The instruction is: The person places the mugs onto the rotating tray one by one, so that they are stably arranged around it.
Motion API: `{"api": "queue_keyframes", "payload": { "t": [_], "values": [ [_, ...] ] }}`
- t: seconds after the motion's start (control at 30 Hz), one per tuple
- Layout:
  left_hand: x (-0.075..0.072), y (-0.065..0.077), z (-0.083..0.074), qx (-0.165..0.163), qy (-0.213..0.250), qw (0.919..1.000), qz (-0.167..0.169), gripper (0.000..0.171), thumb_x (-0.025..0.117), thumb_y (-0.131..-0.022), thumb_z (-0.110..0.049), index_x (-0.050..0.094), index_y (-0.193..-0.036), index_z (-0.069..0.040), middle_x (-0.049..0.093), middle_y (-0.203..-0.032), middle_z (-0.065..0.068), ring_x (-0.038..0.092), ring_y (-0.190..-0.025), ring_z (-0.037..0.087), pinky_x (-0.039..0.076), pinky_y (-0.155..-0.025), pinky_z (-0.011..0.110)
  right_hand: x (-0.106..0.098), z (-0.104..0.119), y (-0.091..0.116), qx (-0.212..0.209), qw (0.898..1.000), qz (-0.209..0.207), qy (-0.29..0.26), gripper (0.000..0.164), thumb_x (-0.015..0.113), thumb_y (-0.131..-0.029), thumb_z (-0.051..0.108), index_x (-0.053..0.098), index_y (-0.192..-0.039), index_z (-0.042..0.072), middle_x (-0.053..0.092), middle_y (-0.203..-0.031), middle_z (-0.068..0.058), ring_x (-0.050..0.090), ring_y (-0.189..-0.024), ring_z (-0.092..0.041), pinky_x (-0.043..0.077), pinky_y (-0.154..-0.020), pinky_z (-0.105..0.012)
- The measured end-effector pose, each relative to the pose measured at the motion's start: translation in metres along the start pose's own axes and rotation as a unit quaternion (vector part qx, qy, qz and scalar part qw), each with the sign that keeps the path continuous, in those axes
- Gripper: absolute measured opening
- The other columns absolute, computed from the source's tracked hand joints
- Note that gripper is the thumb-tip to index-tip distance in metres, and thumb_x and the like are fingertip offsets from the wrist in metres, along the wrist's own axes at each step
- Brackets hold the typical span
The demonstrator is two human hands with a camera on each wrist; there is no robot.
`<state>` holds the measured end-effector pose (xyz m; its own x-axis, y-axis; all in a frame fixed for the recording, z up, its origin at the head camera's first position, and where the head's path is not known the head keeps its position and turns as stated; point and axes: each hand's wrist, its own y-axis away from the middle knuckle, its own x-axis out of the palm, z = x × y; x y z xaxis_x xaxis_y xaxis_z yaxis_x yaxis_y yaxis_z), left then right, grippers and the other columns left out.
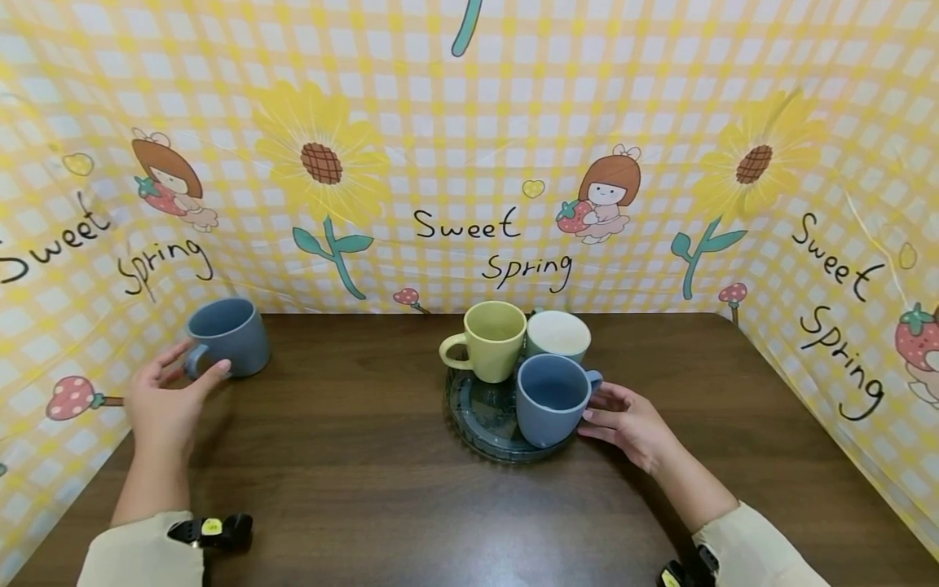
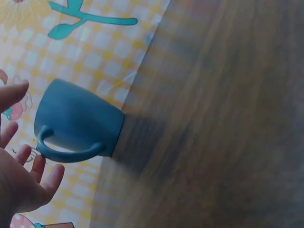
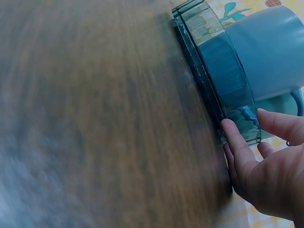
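A blue mug (image 1: 231, 336) stands upright at the back left of the table, its handle turned toward my left hand (image 1: 170, 391). That hand's fingers are spread beside the handle, and the left wrist view shows the fingertips (image 2: 39, 164) at or close to it without curling round it. Right of centre, a round dark glass tray (image 1: 477, 424) bears a yellow-green mug (image 1: 495, 346), a pale green mug (image 1: 559, 333) with a white inside, and a second blue mug (image 1: 550, 403). My right hand (image 1: 629, 424) touches the tray's right side with extended fingers, below that mug's handle.
The brown wooden table (image 1: 352, 489) meets a yellow checked cloth backdrop (image 1: 411, 106) at the back and both sides. The left blue mug stands close to the cloth. On the tray the mugs sit tightly together, with bare glass at the front left.
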<state>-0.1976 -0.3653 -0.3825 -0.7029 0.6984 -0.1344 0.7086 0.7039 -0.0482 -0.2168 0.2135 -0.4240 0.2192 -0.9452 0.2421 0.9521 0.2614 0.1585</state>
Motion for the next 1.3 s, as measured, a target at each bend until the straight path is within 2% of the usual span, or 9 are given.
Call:
{"api": "queue_keyframes", "payload": {
  "t": [0.13, 0.27, 0.33, 0.43, 0.53, 0.67, 0.77, 0.97, 1.3],
  "values": [
    [0.0, -0.006, 0.005, -0.024, 0.069, 0.9973, -0.007, 0.059, 0.089, -0.069, -0.008, 0.067, -0.123, -0.02, 0.055, -0.106, -0.01, 0.05, -0.095, 0.004, 0.046, -0.061, 0.003, 0.0, 0.001, 0.0, 0.001, 1.0, -0.001, -0.001, 0.051, 0.062, -0.089, -0.012, 0.044, -0.136, -0.005, 0.06, -0.116, -0.012, 0.065, -0.097, -0.022, 0.053, -0.092, -0.051],
    [0.0, -0.016, 0.011, -0.041, 0.098, 0.994, -0.026, 0.052, 0.089, -0.069, -0.005, 0.067, -0.114, -0.018, 0.056, -0.097, -0.007, 0.055, -0.086, 0.004, 0.048, -0.06, 0.004, -0.001, 0.001, 0.0, -0.002, 1.0, 0.001, -0.004, 0.047, 0.062, -0.088, -0.013, 0.048, -0.132, -0.003, 0.06, -0.114, -0.011, 0.065, -0.096, -0.022, 0.053, -0.092, -0.051],
    [0.0, -0.021, 0.014, -0.052, 0.093, 0.9937, -0.034, 0.05, 0.089, -0.068, -0.008, 0.068, -0.113, -0.016, 0.057, -0.093, -0.008, 0.055, -0.083, 0.002, 0.048, -0.059, 0.004, -0.001, 0.001, -0.001, -0.002, 1.0, 0.002, -0.007, 0.044, 0.062, -0.088, -0.013, 0.051, -0.129, -0.001, 0.061, -0.113, -0.01, 0.065, -0.095, -0.022, 0.053, -0.091, -0.051],
    [-0.001, -0.027, 0.018, -0.061, 0.056, 0.9959, -0.037, 0.041, 0.089, -0.07, -0.015, 0.07, -0.106, -0.017, 0.057, -0.087, -0.01, 0.054, -0.078, -0.001, 0.047, -0.055, 0.004, -0.001, 0.001, -0.001, -0.003, 1.0, 0.001, -0.009, 0.043, 0.062, -0.087, -0.013, 0.053, -0.127, 0.001, 0.061, -0.113, -0.01, 0.066, -0.095, -0.022, 0.053, -0.091, -0.051],
    [-0.001, -0.031, 0.021, -0.069, 0.037, 0.9962, -0.037, 0.029, 0.089, -0.07, -0.018, 0.07, -0.091, -0.022, 0.057, -0.081, -0.012, 0.054, -0.071, -0.002, 0.047, -0.051, 0.006, -0.001, 0.002, -0.001, -0.004, 1.0, -0.001, -0.008, 0.043, 0.062, -0.087, -0.013, 0.053, -0.127, 0.001, 0.061, -0.113, -0.011, 0.066, -0.094, -0.022, 0.054, -0.091, -0.051],
    [0.0, -0.033, 0.022, -0.079, 0.068, 0.9938, -0.039, 0.023, 0.089, -0.07, -0.016, 0.07, -0.08, -0.024, 0.06, -0.076, -0.012, 0.058, -0.064, -0.002, 0.05, -0.049, 0.009, -0.001, 0.001, -0.001, -0.005, 1.0, -0.002, -0.007, 0.045, 0.062, -0.087, -0.013, 0.051, -0.129, 0.0, 0.06, -0.114, -0.011, 0.066, -0.095, -0.022, 0.054, -0.091, -0.051],
    [0.0, -0.033, 0.022, -0.096, 0.11, 0.9882, -0.045, 0.023, 0.089, -0.068, -0.012, 0.073, -0.081, -0.02, 0.063, -0.076, -0.01, 0.062, -0.06, -0.001, 0.053, -0.052, 0.012, -0.001, 0.0, -0.001, -0.005, 1.0, -0.002, -0.008, 0.045, 0.062, -0.088, -0.013, 0.051, -0.129, 0.0, 0.06, -0.114, -0.011, 0.066, -0.095, -0.022, 0.054, -0.091, -0.051],
    [-0.001, -0.032, 0.026, -0.12, 0.209, 0.9677, -0.073, 0.026, 0.089, -0.064, -0.001, 0.074, -0.083, -0.011, 0.066, -0.077, -0.003, 0.068, -0.061, 0.007, 0.057, -0.057, 0.019, -0.001, -0.001, -0.002, -0.006, 1.0, 0.004, -0.005, 0.044, 0.062, -0.088, -0.013, 0.051, -0.129, 0.0, 0.06, -0.114, -0.011, 0.065, -0.097, -0.021, 0.054, -0.09, -0.049],
    [0.0, -0.025, 0.027, -0.137, 0.258, 0.9532, -0.079, 0.032, 0.09, -0.06, 0.005, 0.075, -0.086, -0.006, 0.067, -0.083, 0.0, 0.069, -0.067, 0.008, 0.058, -0.057, 0.023, 0.0, -0.003, -0.001, -0.005, 1.0, 0.0, -0.008, 0.043, 0.061, -0.088, -0.014, 0.052, -0.127, 0.0, 0.058, -0.114, -0.012, 0.065, -0.095, -0.021, 0.056, -0.088, -0.047]
  ]
}}
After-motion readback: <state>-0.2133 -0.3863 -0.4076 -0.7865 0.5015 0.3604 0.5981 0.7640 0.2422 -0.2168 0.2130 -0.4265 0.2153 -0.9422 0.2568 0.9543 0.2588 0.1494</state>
